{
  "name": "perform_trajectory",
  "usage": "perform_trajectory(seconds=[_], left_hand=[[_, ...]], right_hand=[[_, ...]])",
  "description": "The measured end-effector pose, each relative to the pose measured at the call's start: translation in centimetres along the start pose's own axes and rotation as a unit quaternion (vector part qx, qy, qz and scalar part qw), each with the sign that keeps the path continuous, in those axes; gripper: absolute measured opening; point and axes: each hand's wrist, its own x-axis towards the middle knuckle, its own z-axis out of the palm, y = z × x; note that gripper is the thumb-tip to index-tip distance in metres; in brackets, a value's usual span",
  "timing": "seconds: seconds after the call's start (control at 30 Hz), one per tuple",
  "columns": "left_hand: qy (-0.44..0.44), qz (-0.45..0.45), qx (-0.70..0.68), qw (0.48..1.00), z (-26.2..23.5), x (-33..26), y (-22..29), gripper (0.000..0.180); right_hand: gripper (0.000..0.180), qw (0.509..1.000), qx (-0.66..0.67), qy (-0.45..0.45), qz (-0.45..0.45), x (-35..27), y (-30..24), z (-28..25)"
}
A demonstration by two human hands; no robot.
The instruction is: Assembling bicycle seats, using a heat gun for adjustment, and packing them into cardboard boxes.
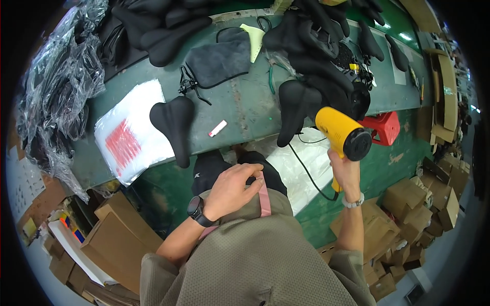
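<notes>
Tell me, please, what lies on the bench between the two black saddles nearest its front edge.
In the head view, a small white-and-red object lies between the left saddle and right saddle, nearer the left one.

Room lies between front saddles (174,120) — heat gun (334,126) blocks right.

smooth plastic heat gun (334,125), matt saddles (173,120), glossy crinkled plastic film (66,86), matt cardboard boxes (122,242)
</notes>
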Motion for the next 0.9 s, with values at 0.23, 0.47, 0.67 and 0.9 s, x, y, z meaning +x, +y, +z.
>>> perform_trajectory(seconds=[0.23, 0.47, 0.67, 0.9], left_hand=[[-0.010, -0.002, -0.019, 1.000, -2.8, -1.3, -3.8, 0.033], [0.074, -0.031, -0.012, 0.997, -7.5, -4.1, -11.3, 0.030], [0.175, -0.111, 0.051, 0.977, -8.7, -7.4, -20.9, 0.024], [0.199, -0.152, -0.004, 0.968, -8.9, -10.7, -24.9, 0.025]], right_hand=[[0.025, 0.996, 0.032, 0.040, 0.078, 0.6, -2.3, 1.4], [0.025, 0.987, 0.064, -0.106, 0.098, -5.6, -8.3, 6.1], [0.034, 0.951, 0.011, -0.220, -0.217, -5.4, -18.8, 18.5], [0.037, 0.924, -0.111, -0.212, -0.299, -6.4, -21.3, 22.4]])
